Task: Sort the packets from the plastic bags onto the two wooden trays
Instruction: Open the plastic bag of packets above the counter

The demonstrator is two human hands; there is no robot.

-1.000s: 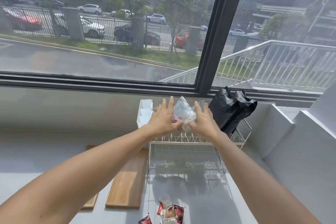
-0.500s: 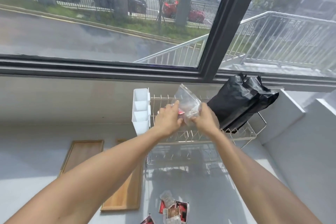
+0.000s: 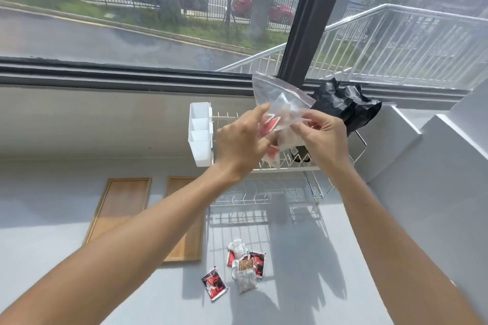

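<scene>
Bag clear, crumpled, red packets inside

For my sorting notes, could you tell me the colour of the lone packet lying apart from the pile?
Red and black, in the head view: lone packet.

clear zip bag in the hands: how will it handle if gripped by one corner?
Likely floppy: the clear zip bag is crumpled and creased between the left hand and right hand. Probably light, thin film. The red packets inside may slide and shift the load.

Bare, sleeveless forearms; no jewellery.
</scene>
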